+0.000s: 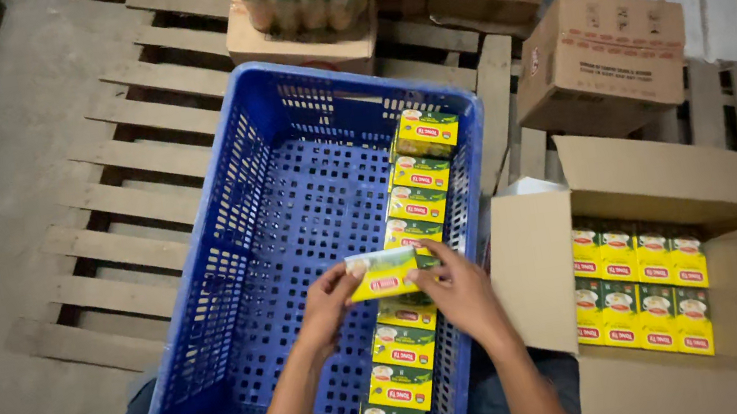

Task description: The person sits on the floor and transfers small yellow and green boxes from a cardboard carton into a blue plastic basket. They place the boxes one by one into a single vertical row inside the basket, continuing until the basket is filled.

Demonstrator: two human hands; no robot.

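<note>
Yellow-and-green carton is pinched at its ends between the left hand and right hand, both closed on it, at frame centre over the blue crate. It is best kept level and lowered square beside the row of cartons, edges aligned.
</note>
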